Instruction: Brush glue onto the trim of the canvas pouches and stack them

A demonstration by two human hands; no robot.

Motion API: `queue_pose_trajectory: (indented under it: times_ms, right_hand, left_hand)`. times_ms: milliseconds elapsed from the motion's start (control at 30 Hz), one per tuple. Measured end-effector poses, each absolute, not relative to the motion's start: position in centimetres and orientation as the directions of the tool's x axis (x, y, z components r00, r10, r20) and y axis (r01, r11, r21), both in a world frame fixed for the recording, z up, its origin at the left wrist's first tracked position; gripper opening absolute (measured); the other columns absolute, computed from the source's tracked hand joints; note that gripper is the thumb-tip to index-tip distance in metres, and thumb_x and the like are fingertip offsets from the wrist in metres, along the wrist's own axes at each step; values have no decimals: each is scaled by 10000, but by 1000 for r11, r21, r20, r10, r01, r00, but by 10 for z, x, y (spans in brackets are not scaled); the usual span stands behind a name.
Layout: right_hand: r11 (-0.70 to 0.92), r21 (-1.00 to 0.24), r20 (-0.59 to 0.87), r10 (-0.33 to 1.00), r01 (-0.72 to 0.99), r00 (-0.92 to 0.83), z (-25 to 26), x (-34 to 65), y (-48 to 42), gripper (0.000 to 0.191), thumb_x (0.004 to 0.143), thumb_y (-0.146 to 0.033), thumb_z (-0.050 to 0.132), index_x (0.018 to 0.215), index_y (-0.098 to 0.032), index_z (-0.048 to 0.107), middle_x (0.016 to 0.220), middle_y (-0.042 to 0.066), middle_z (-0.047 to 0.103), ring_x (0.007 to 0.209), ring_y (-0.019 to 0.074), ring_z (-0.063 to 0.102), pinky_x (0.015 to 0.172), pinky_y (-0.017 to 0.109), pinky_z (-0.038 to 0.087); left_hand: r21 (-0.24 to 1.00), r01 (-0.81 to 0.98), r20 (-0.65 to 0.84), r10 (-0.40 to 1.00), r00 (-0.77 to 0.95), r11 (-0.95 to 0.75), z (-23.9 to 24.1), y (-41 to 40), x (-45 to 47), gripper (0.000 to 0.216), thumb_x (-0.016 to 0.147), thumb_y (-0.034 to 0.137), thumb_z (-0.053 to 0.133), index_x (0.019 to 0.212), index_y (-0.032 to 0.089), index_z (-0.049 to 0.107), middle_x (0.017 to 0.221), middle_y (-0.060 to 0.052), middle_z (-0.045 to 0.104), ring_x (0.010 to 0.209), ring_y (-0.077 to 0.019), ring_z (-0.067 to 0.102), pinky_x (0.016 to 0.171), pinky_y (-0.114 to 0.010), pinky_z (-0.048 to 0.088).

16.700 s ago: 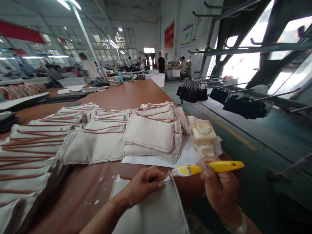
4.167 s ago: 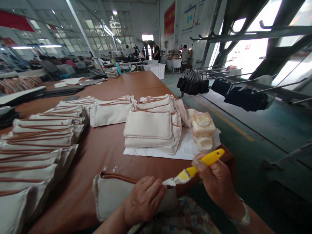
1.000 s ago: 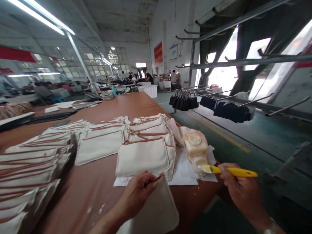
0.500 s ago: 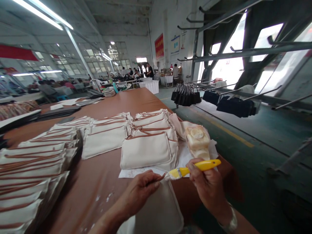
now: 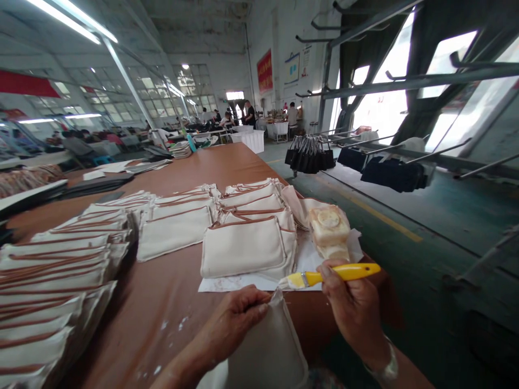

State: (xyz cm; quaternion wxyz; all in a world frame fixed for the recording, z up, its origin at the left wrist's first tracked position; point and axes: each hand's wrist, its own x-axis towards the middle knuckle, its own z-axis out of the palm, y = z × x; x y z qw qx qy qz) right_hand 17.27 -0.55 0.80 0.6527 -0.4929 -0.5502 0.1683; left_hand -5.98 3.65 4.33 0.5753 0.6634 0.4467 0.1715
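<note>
Between the thumb and fingers of my left hand point(image 5: 241, 313) is the top corner of a cream pouch point(image 5: 270, 346) with brown trim. The pouch hangs at the table's near edge, its lower end cut off by the frame. My right hand point(image 5: 351, 302) grips a yellow-handled paintbrush point(image 5: 340, 273), bristles pointing left. The bristle tip sits just above the pouch's raised corner; whether they touch I cannot tell. Beyond the brush, a whitish, crusted glue container point(image 5: 329, 224) rests on white paper point(image 5: 304, 259). A stack of cream pouches point(image 5: 243, 246) lies partly on that paper.
More cream pouches with brown trim point(image 5: 174, 232) lie in overlapping rows to the left point(image 5: 52, 302). The brown table point(image 5: 227, 162) runs away from me. Its right edge drops to a green floor. Dark bags point(image 5: 310, 154) hang from a metal rack at right. Several people work far back.
The brush has moved slightly right and up, away from the pouch's corner. The left hand keeps its hold on the pouch, whose corner now shows more fully.
</note>
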Motion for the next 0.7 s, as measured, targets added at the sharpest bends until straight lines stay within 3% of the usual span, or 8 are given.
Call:
queue_pose_trajectory:
  times_ms: [133,233,300,400,467,533,700]
  right_hand:
    - [477,-802,581,761,359,287,11,170,-12,221,1038,-301,547,873,-192,644,683,-8,576,567,134,539,555,212,463]
    - [466,-805,576,763,368,293,10,173,-15,230,1030,-322,562,871,-188,661,687,0,579,577,145,540,575,231,468]
    - [410,-848,519,774,337,364,9,181,-16,239,1026,-359,581,899,-178,672,667,0,566,557,148,525,537,234,452]
    - [359,-905,425,790,228,443,10,195,-20,238,1020,-387,613,936,-173,676,669,-2,539,549,138,493,495,223,416]
    - [363,-918,394,810,158,435,16,199,-24,226,1014,-385,630,938,-176,673,742,18,571,574,133,491,497,220,410]
    - [368,-917,398,833,152,385,23,198,-29,221,1020,-376,620,928,-181,664,763,22,581,560,126,468,477,217,390]
    - [468,-828,510,857,309,71,39,188,-38,218,1046,-298,541,872,-209,636,675,-15,527,556,133,492,519,223,414]
  left_hand:
    - [906,424,-225,826,517,-19,32,34,-60,316,918,432,623,996,152,745,935,-51,705,857,-192,620,750,-256,459]
    - [821,502,3,882,471,-271,17,27,-59,205,925,350,641,903,173,741,854,-36,683,794,-166,631,714,-241,461]
    - [663,536,250,829,500,-523,11,20,-58,147,954,285,618,916,197,730,806,-21,658,728,-138,619,663,-224,445]
    - [316,512,520,597,611,-799,12,9,-60,163,1004,202,526,967,198,685,753,-9,637,628,-117,575,583,-229,405]
    - [112,492,564,463,684,-863,20,4,-61,199,1027,191,464,957,180,650,710,-6,621,582,-125,544,552,-254,389]
    - [-16,473,562,383,733,-881,28,1,-62,245,1049,200,397,979,164,629,691,-7,616,565,-139,533,540,-277,386]
    - [-106,465,572,328,752,-879,34,-2,-64,262,1043,162,344,996,144,601,716,-23,634,575,-150,542,557,-294,408]
